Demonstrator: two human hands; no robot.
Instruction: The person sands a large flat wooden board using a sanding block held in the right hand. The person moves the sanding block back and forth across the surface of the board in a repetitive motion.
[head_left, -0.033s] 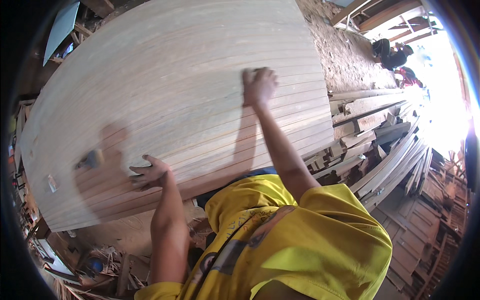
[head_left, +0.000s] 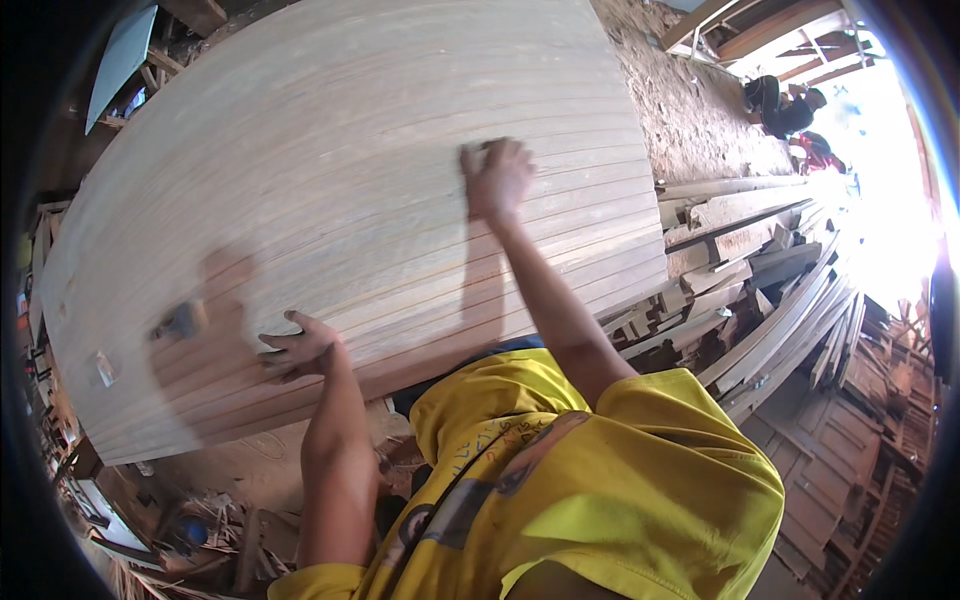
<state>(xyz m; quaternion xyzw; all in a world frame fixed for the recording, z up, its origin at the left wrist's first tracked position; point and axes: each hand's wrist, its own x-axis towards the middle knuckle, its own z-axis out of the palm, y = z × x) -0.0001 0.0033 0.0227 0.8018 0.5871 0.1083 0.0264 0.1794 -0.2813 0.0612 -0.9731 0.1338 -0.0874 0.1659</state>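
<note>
A wide, pale wooden panel (head_left: 380, 110) with many parallel joint lines spreads out before me. My left hand (head_left: 300, 348) rests on its near part, fingers spread and holding nothing. Farther out and to the right, my right hand (head_left: 498, 180) presses on the panel with bent fingers, slightly blurred. Whatever lies under that palm, if anything, is hidden. Left of my left hand, a small dark and yellowish object (head_left: 182, 320) lies in my shadow; its kind is unclear. Near the panel's left end is a small pale packet-like piece (head_left: 105, 368).
Stacked wooden boards and offcuts (head_left: 740, 270) lie to the right of the panel. Panelled wooden pieces (head_left: 820, 440) lie at the lower right. Scraps and a blue round object (head_left: 190, 530) sit on the floor at lower left. Other people (head_left: 790, 115) are at the far right.
My right hand has slid a little to the left across the panel. My left hand and the panel stay where they were.
</note>
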